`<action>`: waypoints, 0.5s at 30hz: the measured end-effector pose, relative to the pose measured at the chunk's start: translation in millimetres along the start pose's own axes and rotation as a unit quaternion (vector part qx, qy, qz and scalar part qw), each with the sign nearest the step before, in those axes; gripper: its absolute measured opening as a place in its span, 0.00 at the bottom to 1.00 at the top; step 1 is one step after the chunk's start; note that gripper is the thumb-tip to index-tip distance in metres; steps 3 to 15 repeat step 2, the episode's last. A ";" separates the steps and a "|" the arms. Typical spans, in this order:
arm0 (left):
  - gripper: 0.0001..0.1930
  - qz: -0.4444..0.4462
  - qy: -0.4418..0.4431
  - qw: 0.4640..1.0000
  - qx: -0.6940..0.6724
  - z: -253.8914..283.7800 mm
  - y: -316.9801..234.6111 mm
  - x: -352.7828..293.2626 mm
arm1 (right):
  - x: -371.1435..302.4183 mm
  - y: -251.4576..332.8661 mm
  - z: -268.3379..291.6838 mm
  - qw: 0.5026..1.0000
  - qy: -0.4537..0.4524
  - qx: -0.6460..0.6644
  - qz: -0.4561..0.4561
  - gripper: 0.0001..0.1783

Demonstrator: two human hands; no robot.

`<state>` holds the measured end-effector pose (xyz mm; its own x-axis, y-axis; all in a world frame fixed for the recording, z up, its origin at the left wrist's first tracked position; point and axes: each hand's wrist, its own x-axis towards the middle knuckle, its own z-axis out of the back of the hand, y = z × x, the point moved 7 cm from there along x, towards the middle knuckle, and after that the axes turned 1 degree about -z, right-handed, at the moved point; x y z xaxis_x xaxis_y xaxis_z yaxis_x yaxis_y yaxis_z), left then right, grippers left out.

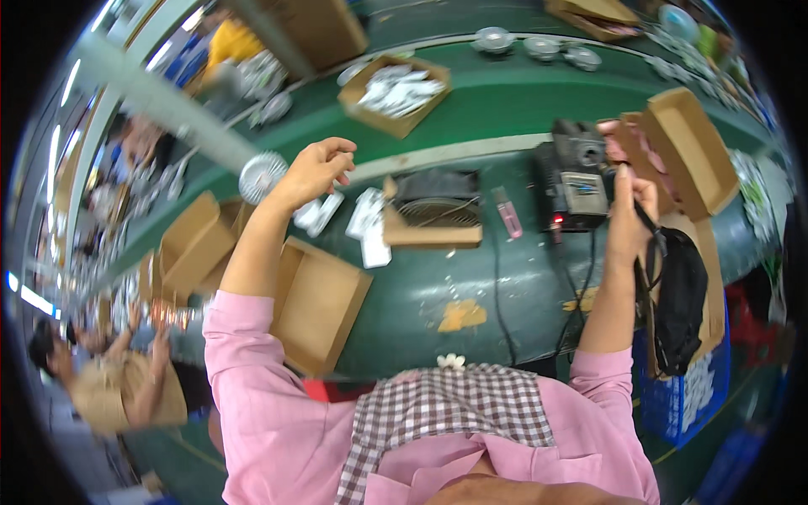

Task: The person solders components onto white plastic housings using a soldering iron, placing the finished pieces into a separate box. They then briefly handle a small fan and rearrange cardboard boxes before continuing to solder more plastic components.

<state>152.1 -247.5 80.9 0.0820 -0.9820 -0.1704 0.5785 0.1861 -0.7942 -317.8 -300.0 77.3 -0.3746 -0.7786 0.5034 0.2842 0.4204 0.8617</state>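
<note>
My left hand [318, 172] is raised above the bench's far edge, its fingers loosely bent and apart, holding nothing. A round white fan-like part [263, 177] stands just left of that wrist. My right hand [633, 206] is beside a black boxy device [581, 181] with a small red light. Its fingers are closed together; what they hold, if anything, is hidden. A black pouch [680, 290] lies next to the right wrist, its strap close to the fingers. Behind this hand, an open cardboard box [686, 151] contains pink pieces.
White parts [369, 227] lie beside a small carton [433, 236] with a coil of wire. An open cardboard box [320, 307] sits near my left arm. Cables [498, 295] cross the bench. Farther off, a green conveyor [497, 105] bears a box of white parts [400, 93]. Other people work at left.
</note>
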 end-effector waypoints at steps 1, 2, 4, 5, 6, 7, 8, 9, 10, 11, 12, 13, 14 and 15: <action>0.20 0.011 0.015 0.999 0.034 4.9 7.5 -33.9 | -1.9 -6.1 -24.1 0.996 0.049 0.062 -0.046 0.14; 0.20 0.027 -0.002 0.999 0.031 14.8 18.2 -57.5 | -0.5 -10.3 -33.0 0.992 0.104 0.002 -0.076 0.14; 0.20 0.027 -0.002 0.999 0.031 14.8 18.2 -57.5 | -0.5 -10.3 -33.0 0.992 0.104 0.002 -0.076 0.14; 0.20 0.027 -0.002 0.999 0.031 14.8 18.2 -57.5 | -0.5 -10.3 -33.0 0.992 0.104 0.002 -0.076 0.14; 0.20 0.027 -0.002 0.999 0.031 14.8 18.2 -57.5 | -0.5 -10.3 -33.0 0.992 0.104 0.002 -0.076 0.14; 0.20 0.027 -0.002 0.999 0.031 14.8 18.2 -57.5 | -0.5 -10.3 -33.0 0.992 0.104 0.002 -0.076 0.14; 0.20 0.027 -0.002 0.999 0.031 14.8 18.2 -57.5 | -0.5 -10.3 -33.0 0.992 0.104 0.002 -0.076 0.14; 0.20 0.027 -0.002 0.999 0.031 14.8 18.2 -57.5 | -0.5 -10.3 -33.0 0.992 0.104 0.002 -0.076 0.14; 0.20 0.027 -0.002 0.999 0.031 14.8 18.2 -57.5 | -0.5 -10.3 -33.0 0.992 0.104 0.002 -0.076 0.14; 0.20 0.027 -0.002 0.999 0.031 14.8 18.2 -57.5 | -0.5 -10.3 -33.0 0.992 0.104 0.002 -0.076 0.14; 0.20 0.027 -0.002 0.999 0.031 14.8 18.2 -57.5 | -0.5 -10.3 -33.0 0.992 0.104 0.002 -0.076 0.14; 0.20 0.027 -0.002 0.999 0.031 14.8 18.2 -57.5 | -0.5 -10.3 -33.0 0.992 0.104 0.002 -0.076 0.14; 0.20 0.027 -0.002 0.999 0.031 14.8 18.2 -57.5 | -0.5 -10.3 -33.0 0.992 0.104 0.002 -0.076 0.14; 0.20 0.027 -0.002 0.999 0.031 14.8 18.2 -57.5 | -0.5 -10.3 -33.0 0.992 0.104 0.002 -0.076 0.14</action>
